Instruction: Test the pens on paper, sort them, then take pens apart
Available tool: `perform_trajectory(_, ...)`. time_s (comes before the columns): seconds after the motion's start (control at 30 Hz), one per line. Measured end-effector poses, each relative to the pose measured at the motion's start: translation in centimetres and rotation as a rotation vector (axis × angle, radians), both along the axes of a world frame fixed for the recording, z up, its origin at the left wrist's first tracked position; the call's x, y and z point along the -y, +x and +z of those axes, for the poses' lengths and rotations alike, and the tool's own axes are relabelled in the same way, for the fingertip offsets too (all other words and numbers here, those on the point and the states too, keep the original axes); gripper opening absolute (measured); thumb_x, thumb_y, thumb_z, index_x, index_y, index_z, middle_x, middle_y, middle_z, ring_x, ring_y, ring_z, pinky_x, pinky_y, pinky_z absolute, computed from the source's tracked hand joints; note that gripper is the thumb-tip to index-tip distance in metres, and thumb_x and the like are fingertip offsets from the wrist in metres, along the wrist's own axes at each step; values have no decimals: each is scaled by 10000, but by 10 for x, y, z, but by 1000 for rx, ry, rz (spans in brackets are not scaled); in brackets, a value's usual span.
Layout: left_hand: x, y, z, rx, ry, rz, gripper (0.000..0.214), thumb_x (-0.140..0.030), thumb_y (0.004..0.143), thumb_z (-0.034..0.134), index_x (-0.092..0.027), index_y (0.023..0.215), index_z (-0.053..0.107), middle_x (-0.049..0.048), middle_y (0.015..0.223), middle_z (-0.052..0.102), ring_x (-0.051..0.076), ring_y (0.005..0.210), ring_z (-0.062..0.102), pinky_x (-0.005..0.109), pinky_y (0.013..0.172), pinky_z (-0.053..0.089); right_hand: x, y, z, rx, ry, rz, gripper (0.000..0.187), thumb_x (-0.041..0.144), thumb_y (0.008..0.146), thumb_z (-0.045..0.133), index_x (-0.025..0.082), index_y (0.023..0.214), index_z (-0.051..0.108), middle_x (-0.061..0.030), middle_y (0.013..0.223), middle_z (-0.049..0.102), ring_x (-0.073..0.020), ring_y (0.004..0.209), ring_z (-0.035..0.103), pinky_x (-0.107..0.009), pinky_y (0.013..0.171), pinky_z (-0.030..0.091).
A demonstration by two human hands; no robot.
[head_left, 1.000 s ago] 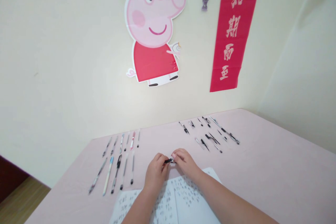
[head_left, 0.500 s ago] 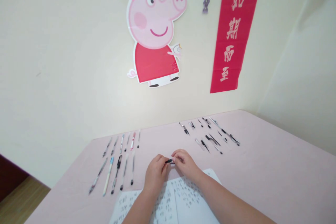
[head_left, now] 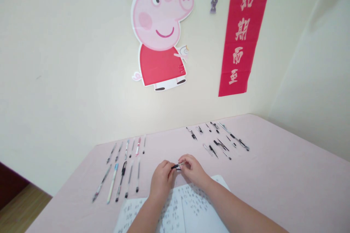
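My left hand (head_left: 162, 179) and my right hand (head_left: 192, 168) meet over the pink table (head_left: 273, 182), fingers pinched together. Between them they hold a small black pen part (head_left: 176, 166), the left at its black end and the right at its paler tip. Under my forearms lies an open notebook (head_left: 188, 207) covered with handwriting. Two rows of whole pens (head_left: 123, 169) lie to the left of my hands. Several loose pen pieces (head_left: 218, 140) are spread out at the far right.
The table stands against a cream wall with a cartoon pig cut-out (head_left: 161, 32) and a red banner (head_left: 243, 32) with pale characters. The table's left edge (head_left: 68, 185) drops to a wooden floor (head_left: 19, 211).
My hands stay almost in place; the fingers of the right hand have shifted slightly on the pen part's pale tip. The view has drifted a little.
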State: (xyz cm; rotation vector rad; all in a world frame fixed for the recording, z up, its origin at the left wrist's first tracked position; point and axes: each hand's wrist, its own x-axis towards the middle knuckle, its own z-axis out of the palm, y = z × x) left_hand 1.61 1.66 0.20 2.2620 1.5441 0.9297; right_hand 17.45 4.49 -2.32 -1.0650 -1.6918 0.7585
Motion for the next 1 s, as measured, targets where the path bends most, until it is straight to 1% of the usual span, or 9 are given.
perform_trajectory(0.13,0,0,0,-6,-3,0,224,-207,825,431,-184,882,647,65,845,612,179,790,568,309,720,438,-2,1,-3,38,4,-20,100,223,747,563,171,800,630,-47,822,619,-179,808,548,-292,726,414)
perform_trajectory(0.2,-1,0,-1,-9,-7,-7,227,-208,829,428,-185,890,646,65,850,612,180,797,569,309,727,439,-3,1,-4,57,25,-10,166,282,803,521,168,738,622,-44,775,618,-167,776,543,-290,724,408)
perform_trajectory(0.27,0,0,-1,-11,-7,-12,225,-210,831,430,-190,891,645,63,849,611,180,797,570,307,729,439,-4,1,-6,68,40,-1,250,293,838,473,166,669,605,-45,740,614,-161,758,544,-292,732,405)
perform_trajectory(0.33,0,1,-1,-13,-7,-14,222,-210,832,432,-190,887,646,62,848,612,180,796,569,305,729,438,-5,1,-6,69,44,9,261,269,837,468,166,632,593,-48,737,617,-161,762,549,-295,740,404)
perform_trajectory(0.53,2,1,0,-8,-18,-5,222,-213,833,430,-195,884,645,61,853,611,178,801,568,297,725,435,-2,1,-4,45,5,-3,73,155,734,546,177,701,607,-45,813,632,-172,814,552,-295,749,411)
perform_trajectory(0.73,0,1,-2,-28,-24,19,202,-221,832,441,-190,860,638,53,831,602,177,788,558,296,714,426,0,0,-2,46,-38,-19,169,76,677,536,187,769,626,-35,816,624,-176,817,548,-288,730,418)
perform_trajectory(0.87,1,1,-2,-27,-21,27,191,-207,824,446,-192,855,634,50,828,596,173,781,555,291,707,423,-2,0,-4,52,-58,-40,170,114,685,568,173,831,634,-43,833,615,-166,765,543,-283,702,422)
perform_trajectory(0.97,2,1,-2,-24,-15,25,193,-202,822,443,-194,858,633,50,831,594,174,788,554,294,717,423,-4,0,-7,71,-29,-38,82,204,753,553,171,775,625,-38,786,607,-161,754,534,-281,703,413)
perform_trajectory(1.0,2,1,-2,-22,-14,23,193,-201,821,443,-194,860,633,51,833,594,175,791,554,296,722,424,-4,1,-8,83,-16,-35,114,235,782,532,170,746,619,-36,759,601,-159,749,530,-280,703,409)
